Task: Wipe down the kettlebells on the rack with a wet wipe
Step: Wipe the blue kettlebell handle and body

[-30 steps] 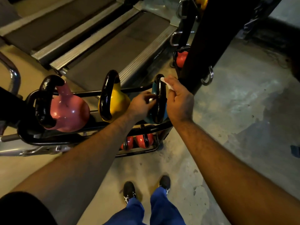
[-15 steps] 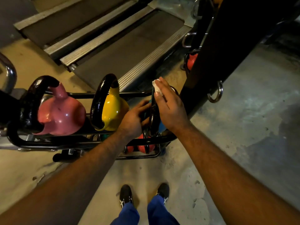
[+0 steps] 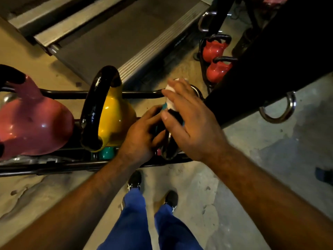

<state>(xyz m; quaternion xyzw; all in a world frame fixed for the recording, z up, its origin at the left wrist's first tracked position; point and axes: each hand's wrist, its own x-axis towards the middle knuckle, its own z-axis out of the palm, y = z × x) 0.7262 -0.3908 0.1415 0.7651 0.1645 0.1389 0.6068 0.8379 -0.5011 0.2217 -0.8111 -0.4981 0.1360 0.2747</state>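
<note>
A black rack (image 3: pixel 59 94) carries a pink kettlebell (image 3: pixel 34 127), a yellow kettlebell (image 3: pixel 115 116) and, at its right end, a teal kettlebell with a black handle (image 3: pixel 168 150), mostly hidden by my hands. My left hand (image 3: pixel 141 136) grips the teal kettlebell from the left, fingers curled round it. My right hand (image 3: pixel 191 121) lies over the top of its handle. It holds a white wet wipe (image 3: pixel 170 90) against the handle under its fingers, with the thumb on the handle's left side.
A treadmill deck (image 3: pixel 108 33) lies behind the rack. Two red kettlebells (image 3: pixel 214 50) hang on a stand at the back right, beside a black slanted upright (image 3: pixel 270 60) with a metal ring (image 3: pixel 281 114). A teal weight (image 3: pixel 107 153) sits on a lower shelf. My shoes (image 3: pixel 134 181) stand on the concrete floor.
My right hand has slid the wipe from the handle's top edge down over the handle. My left hand stays on the teal kettlebell. The view has moved closer.
</note>
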